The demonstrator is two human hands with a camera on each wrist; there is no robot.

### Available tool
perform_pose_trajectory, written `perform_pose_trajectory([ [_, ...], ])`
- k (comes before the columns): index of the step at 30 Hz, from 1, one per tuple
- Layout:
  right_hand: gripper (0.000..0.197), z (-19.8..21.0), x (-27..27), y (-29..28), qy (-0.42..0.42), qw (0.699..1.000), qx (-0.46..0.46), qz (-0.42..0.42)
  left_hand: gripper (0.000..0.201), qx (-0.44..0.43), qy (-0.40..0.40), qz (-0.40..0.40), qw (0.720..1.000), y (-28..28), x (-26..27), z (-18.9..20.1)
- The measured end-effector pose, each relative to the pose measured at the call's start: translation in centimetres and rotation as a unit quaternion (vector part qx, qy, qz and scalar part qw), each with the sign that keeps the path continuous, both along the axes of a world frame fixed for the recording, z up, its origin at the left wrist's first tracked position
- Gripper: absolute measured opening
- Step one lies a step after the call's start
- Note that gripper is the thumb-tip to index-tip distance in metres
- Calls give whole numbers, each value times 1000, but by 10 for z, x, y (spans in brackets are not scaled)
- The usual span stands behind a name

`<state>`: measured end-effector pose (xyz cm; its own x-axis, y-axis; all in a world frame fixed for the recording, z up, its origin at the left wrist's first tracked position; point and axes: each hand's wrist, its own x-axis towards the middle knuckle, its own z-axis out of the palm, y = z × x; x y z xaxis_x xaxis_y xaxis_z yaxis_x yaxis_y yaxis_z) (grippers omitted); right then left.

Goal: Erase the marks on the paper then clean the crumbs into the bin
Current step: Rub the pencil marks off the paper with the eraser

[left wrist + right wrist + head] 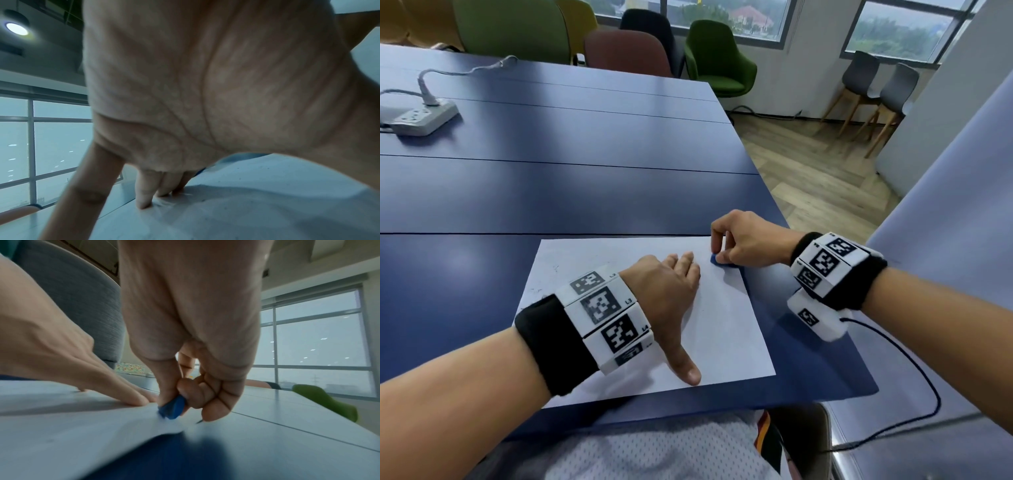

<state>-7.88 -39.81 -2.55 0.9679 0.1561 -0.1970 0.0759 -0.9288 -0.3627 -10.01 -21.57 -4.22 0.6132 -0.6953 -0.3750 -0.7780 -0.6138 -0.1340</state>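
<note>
Blue eraser (717,259), pinched between thumb and curled fingers of the right hand (751,241), touches the paper (726,329) near its far right edge. Just beside the grip, the left hand (667,291) presses flat, fingers straight, on the paper.

Black wristbands (551,342) carry white blocks of black square-code tags (606,308); a thin black cable (914,370) trails from the right band.

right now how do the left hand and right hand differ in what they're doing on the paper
The left hand lies flat, fingers straight, pressing the paper down; the right hand is curled, pinching a blue eraser. The left hand sits mid-sheet; the right hand works at the sheet's right edge. Both touch the paper and wear marker wristbands.
</note>
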Motion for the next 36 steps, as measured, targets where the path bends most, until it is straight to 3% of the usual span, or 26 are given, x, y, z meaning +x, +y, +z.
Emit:
perform_pose_trajectory([
  [3,6,2,-8,5,56,997,-21,45,158,-4,3,6,1000,1,0,-1],
  [7,6,7,-2,4,-6,999,-29,12,158,-7,5,6,1000,1,0,-1],
  [12,4,1,-25,10,75,994,-10,73,157,-3,1,5,1000,0,0,-1],
  [17,6,0,-20,6,23,999,8,20,157,-4,8,7,1000,0,1,-1],
  [23,4,2,-33,16,72,995,-4,70,157,-2,23,10,1000,1,1,-1],
  [29,4,2,-29,14,86,994,-20,58,127,-3,67,28,997,18,19,17],
  [31,3,4,-29,15,92,994,-26,59,127,16,67,27,997,28,23,17],
  [36,8,7,-13,25,18,999,-19,30,135,22,54,27,998,32,27,11],
])
